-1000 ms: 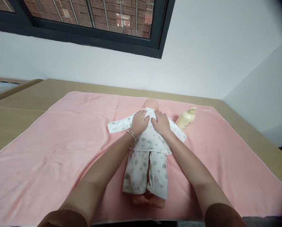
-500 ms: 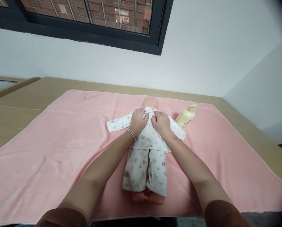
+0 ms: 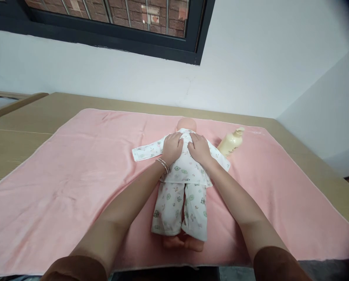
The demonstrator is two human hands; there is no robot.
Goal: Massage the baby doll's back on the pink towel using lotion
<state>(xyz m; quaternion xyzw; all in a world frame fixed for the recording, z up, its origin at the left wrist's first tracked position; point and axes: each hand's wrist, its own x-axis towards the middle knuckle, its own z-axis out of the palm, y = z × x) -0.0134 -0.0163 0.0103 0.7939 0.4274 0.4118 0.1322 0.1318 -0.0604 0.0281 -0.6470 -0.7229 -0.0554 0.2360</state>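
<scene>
1. Resting on the upper back of the baby doll (image 3: 187, 173) are our left hand (image 3: 172, 149) and right hand (image 3: 199, 149). Our fingers lie extended and close together toward twelve o'clock, thumbs apart and angled inward; they seem to press flat, gripping nothing.
2. We judge the doll light to moderate in weight and firm beneath, with loose, soft cotton that could slide over a smooth body. A hold under chest and hips would be surer than a pinch of cloth.
3. It lies just below our view's centre, apparently face down, bald head (image 3: 187, 124) at twelve, bare feet (image 3: 183, 242) at six. Its white long-sleeved top (image 3: 187, 162) and matching trousers (image 3: 168, 208) carry small green and brownish prints; one sleeve points toward nine o'clock, the other toward four.
4. At two o'clock from the torso, near that second sleeve, we see a cream pump bottle (image 3: 231, 143); whether they touch, we cannot tell.
5. Farther out, a pink blanket (image 3: 74, 183) covers much of the wooden table (image 3: 27, 111).
</scene>
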